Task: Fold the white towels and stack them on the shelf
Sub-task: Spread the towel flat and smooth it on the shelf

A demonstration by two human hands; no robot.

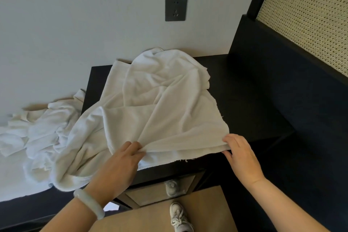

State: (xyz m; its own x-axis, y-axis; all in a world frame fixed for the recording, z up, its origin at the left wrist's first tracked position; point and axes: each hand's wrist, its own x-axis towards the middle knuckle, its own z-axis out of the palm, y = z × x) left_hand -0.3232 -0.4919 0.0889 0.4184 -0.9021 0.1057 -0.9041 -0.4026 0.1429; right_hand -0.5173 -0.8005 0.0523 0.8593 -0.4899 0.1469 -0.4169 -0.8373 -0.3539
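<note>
A rumpled white towel (160, 100) is being spread over the dark worktop (244, 100), with its left part draped off the side. Its near hem is being pinched taut by the left hand (120, 164) and, at the corner, by the right hand (242, 156). More white towels (43, 128) are being shown crumpled in a heap just left of the worktop.

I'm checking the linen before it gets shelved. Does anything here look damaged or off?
Yes. The near edge of the towel is frayed, with loose threads hanging between the left hand and right hand that pinch it. It also lies rumpled, drooping off the left side of the dark table.
</note>
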